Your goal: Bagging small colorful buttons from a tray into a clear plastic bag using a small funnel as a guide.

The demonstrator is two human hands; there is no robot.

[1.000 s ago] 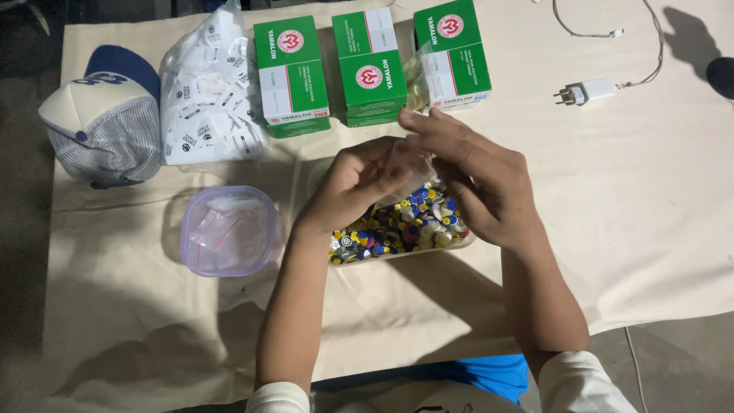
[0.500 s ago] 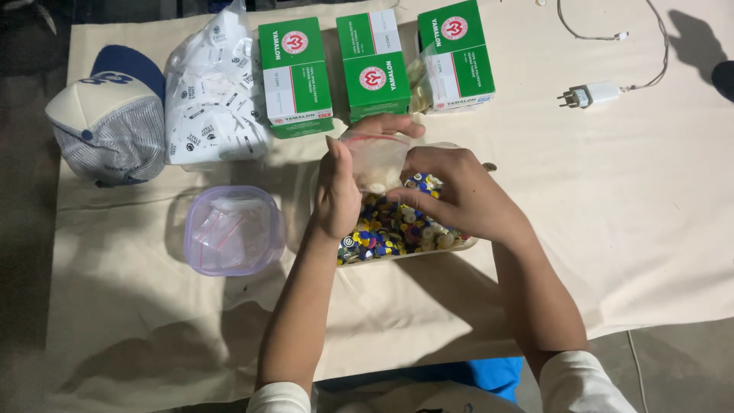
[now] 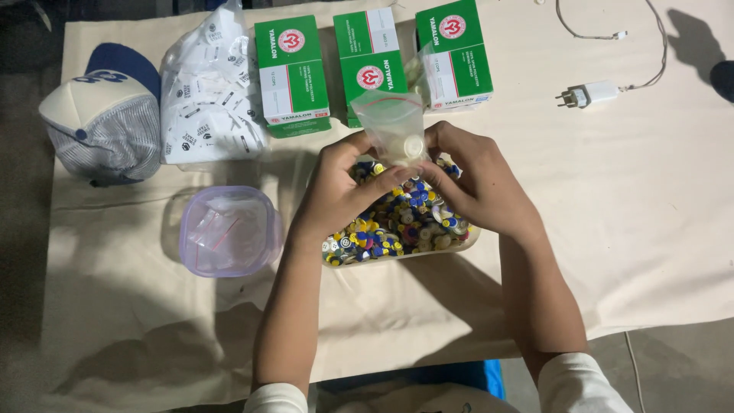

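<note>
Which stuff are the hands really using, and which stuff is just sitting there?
In use:
left hand
right hand
small clear zip bag
tray of colourful buttons

Just lying about:
cap
three green boxes
white packet bag
purple tub of bags
charger

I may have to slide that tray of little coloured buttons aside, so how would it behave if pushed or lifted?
The tray looks like thin clear plastic, so it would probably flex if lifted by one edge. It is heaped with small round buttons, so it is likely heavy for its size and apt to spill. On the cloth it may drag rather than glide.
</note>
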